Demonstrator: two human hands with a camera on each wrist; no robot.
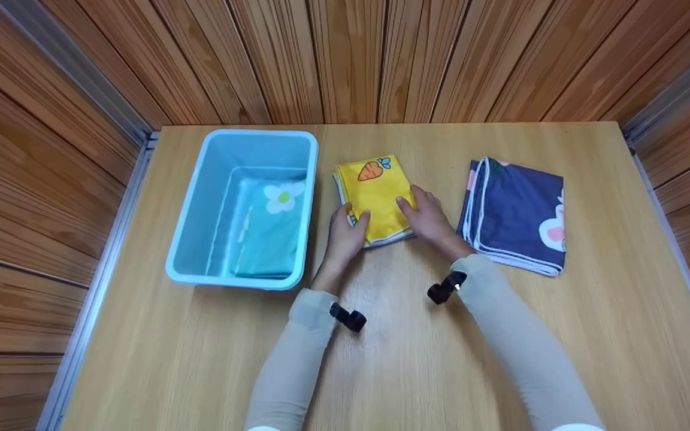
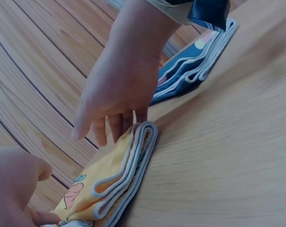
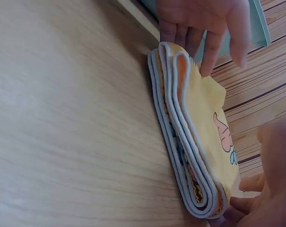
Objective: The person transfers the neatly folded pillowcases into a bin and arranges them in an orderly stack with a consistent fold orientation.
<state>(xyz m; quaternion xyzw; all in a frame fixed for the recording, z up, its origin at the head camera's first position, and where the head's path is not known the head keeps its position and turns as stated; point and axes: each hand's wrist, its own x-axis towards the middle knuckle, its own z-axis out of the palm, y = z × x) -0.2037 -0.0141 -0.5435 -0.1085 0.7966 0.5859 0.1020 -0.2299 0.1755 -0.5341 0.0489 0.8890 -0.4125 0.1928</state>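
Across the counter (image 1: 393, 359), I have the tub (image 1: 225, 280) at frame left, the navy cloth (image 1: 516, 215) at right, the teal cloth (image 1: 270, 242) inside the tub, and the folded yellow cloth (image 1: 378, 197) mid-frame. My left hand (image 1: 345, 234) and right hand (image 1: 429, 218) flank the yellow cloth, fingers against its edges, thumbs apart, unclamped. I'd guess it's being gathered for the tub; next calls for an even two-sided grip.

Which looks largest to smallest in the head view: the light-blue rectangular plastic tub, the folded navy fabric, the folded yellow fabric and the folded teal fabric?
1. Light-blue tub
2. Navy fabric
3. Yellow fabric and teal fabric: too alike to rank
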